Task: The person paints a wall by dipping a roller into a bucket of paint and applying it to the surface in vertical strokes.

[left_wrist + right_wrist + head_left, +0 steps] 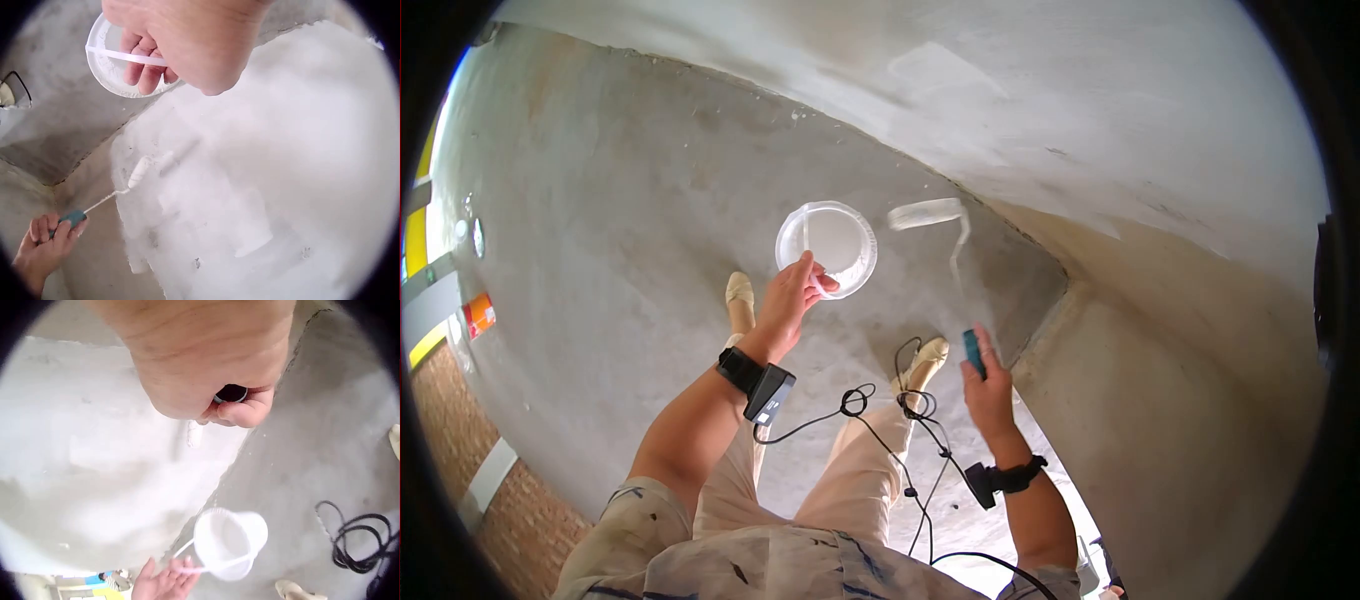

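Note:
A white bucket (840,225) hangs by its handle from the left hand (785,305), whose fingers curl round the white handle (134,57). The right hand (988,395) grips the teal handle (974,352) of a paint roller. The roller's white sleeve (925,213) is up to the right of the bucket in the head view. In the left wrist view the sleeve (140,172) is at the wall's whitish surface, with the right hand (47,247) at lower left; contact cannot be told. White material shows inside the bucket (228,544).
The pale wall (1100,110) meets the grey floor (630,200) along a dark seam, with a corner at the right. Black cables (915,405) hang before the person's legs and shoes (740,288). An orange object (479,314) is at the far left.

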The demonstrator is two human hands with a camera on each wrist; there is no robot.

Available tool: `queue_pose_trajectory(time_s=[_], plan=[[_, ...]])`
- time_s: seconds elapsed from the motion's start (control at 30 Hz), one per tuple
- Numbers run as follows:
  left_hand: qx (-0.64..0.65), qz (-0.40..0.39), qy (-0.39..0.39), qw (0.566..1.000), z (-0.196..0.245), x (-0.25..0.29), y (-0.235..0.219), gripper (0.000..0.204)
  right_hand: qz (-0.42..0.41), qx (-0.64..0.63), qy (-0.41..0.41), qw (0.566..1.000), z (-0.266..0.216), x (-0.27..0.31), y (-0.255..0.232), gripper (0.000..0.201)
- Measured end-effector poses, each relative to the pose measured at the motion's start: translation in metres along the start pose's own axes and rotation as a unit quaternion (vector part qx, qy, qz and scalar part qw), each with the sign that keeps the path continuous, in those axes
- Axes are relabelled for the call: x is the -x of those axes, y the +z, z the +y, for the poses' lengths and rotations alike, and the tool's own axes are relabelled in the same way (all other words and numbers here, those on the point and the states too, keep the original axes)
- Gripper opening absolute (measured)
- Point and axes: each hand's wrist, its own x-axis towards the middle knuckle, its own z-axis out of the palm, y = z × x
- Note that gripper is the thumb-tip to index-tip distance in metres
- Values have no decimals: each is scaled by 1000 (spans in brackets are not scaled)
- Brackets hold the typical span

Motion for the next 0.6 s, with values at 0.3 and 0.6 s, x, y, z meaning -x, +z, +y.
queue_pose_trajectory(time_s=[0.3, 0.6], plan=[[-3, -48, 6, 999, 36, 26, 18, 43, -119, 106, -32, 987, -63, -3, 67, 54], [-7, -85, -3, 996, 47, 29, 37, 39, -137, 115, 31, 983, -51, -20, 88, 53]])
